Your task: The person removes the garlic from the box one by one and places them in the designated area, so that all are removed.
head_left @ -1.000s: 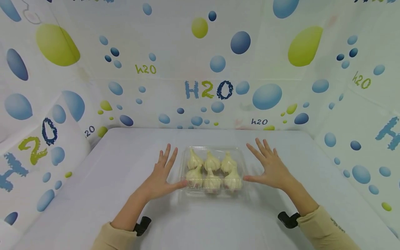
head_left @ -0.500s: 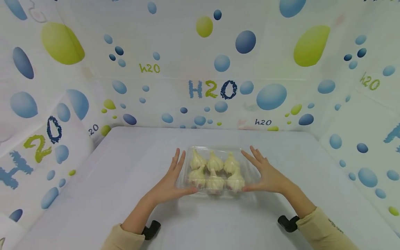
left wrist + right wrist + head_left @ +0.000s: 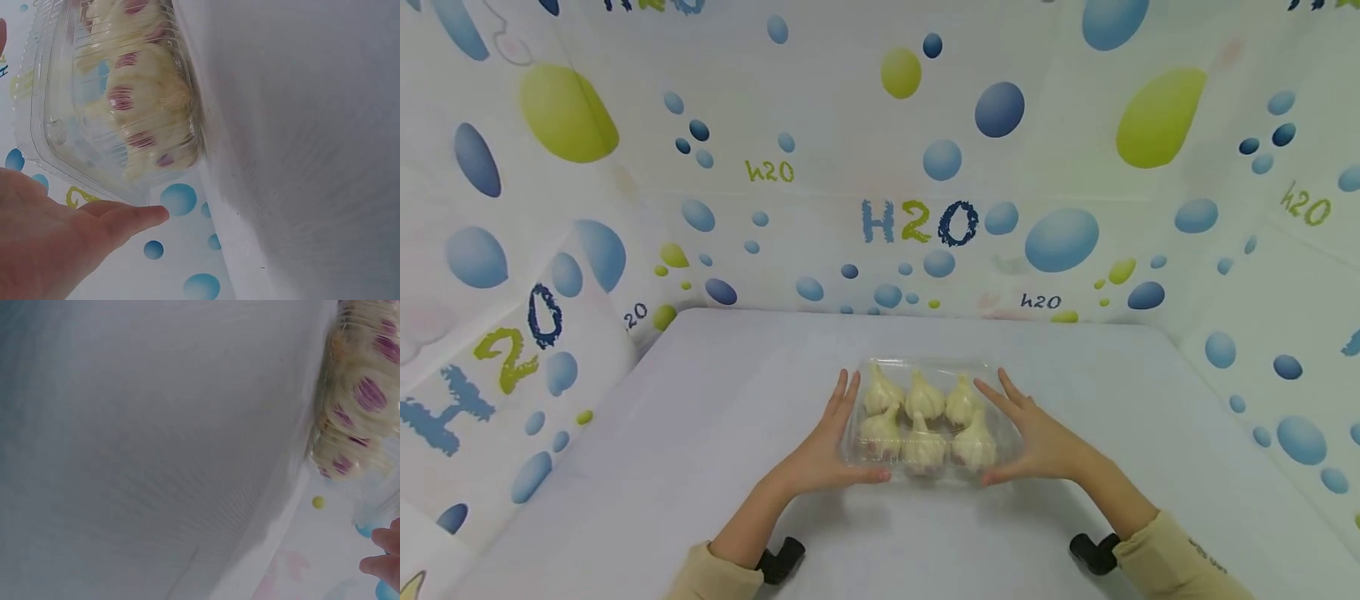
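Observation:
A clear plastic clamshell box (image 3: 934, 363) with several whole garlic bulbs (image 3: 924, 452) stands on the white table (image 3: 737, 392), its lid down. My left hand (image 3: 822, 458) is at the box's left side, thumb stretched along the front edge and fingers straight up the side. At the other side, my right hand (image 3: 1041, 442) has its fingers spread over the right edge, with the thumb near the front right corner. The left wrist view shows the left hand (image 3: 59, 240) right at the box's end (image 3: 44, 125). Only fingertips (image 3: 382, 567) of the right hand show in the right wrist view, close to the garlic (image 3: 362, 394).
A white backdrop (image 3: 820, 350) printed with blue and green drops rises behind the table and along both sides. Black wrist cameras (image 3: 782, 560) sit at both beige cuffs (image 3: 718, 575).
Both hands have moved inward and down to the sides of the box, their fingers coming closer to its edges. The view has shifted slightly; the box stays in place.

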Demonstrator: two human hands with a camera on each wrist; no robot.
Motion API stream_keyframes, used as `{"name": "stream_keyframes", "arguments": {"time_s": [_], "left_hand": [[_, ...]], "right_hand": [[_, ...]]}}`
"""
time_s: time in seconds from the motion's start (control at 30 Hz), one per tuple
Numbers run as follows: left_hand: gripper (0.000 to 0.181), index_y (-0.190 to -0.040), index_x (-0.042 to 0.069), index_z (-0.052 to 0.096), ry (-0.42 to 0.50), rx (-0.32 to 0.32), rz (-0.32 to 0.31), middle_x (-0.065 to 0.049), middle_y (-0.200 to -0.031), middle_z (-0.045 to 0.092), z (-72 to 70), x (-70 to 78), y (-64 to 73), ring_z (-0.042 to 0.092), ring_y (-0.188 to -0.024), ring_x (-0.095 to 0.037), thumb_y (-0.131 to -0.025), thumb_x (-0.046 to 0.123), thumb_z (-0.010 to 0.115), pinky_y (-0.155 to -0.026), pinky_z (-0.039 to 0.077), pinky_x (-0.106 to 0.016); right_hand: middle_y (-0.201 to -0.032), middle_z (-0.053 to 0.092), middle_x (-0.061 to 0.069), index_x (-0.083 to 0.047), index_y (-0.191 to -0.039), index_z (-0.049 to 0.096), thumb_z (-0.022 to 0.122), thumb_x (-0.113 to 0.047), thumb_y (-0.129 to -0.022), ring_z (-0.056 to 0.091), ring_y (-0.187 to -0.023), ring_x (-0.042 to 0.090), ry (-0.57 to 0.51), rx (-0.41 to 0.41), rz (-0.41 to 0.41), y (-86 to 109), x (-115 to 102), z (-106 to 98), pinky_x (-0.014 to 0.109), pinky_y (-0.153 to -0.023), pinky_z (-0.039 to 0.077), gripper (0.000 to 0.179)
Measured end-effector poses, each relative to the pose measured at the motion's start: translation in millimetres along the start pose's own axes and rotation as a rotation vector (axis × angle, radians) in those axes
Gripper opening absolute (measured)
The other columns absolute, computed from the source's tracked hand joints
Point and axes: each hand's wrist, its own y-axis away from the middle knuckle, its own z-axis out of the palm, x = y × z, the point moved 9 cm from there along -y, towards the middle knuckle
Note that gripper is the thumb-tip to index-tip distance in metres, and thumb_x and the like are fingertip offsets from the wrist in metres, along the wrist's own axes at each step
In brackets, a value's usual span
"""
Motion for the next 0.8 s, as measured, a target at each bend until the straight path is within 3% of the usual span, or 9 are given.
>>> {"name": "stream_keyframes", "arguments": {"time_s": [0.27, 0.5, 0.8], "left_hand": [[0.126, -0.142, 0.038, -0.014, 0.026, -0.028, 0.001, 0.007, -0.149, -0.022, 3.7, -1.9, -0.5, -0.009, -0.137, -0.028, -0.062, 0.045, 0.082, -0.101, 0.014, -0.062], [0.129, -0.145, 0.032, -0.012, 0.038, -0.029, -0.001, 0.003, -0.149, -0.021, 6.1, -3.4, 0.4, -0.008, -0.137, -0.029, -0.060, 0.038, 0.085, -0.102, 0.014, -0.060], [0.116, -0.147, 0.020, -0.009, 0.086, -0.033, 0.035, -0.009, -0.150, -0.018, 11.5, -4.8, -1.5, -0.006, -0.137, -0.034, -0.072, 0.026, 0.079, -0.101, 0.019, -0.061]], "right_hand": [[-0.150, -0.007, 0.018, -0.030, -0.148, 0.008, 0.080, -0.056, -0.054, 0.015, -0.128, 0.053, 0.011, -0.001, -0.003, -2.0, -1, 3, 0.069, -0.091, 0.025, 0.121], [-0.150, -0.005, 0.022, -0.029, -0.148, 0.010, 0.080, -0.053, -0.059, 0.020, -0.129, 0.049, 0.016, 0.008, -0.011, -2.5, -1, 4, 0.063, -0.089, 0.035, 0.115], [-0.149, 0.001, 0.024, -0.018, -0.147, 0.021, 0.075, -0.052, -0.065, 0.027, -0.127, 0.047, 0.055, 0.039, -0.053, 0.4, -6, -1, 0.061, -0.088, 0.038, 0.104]]}}
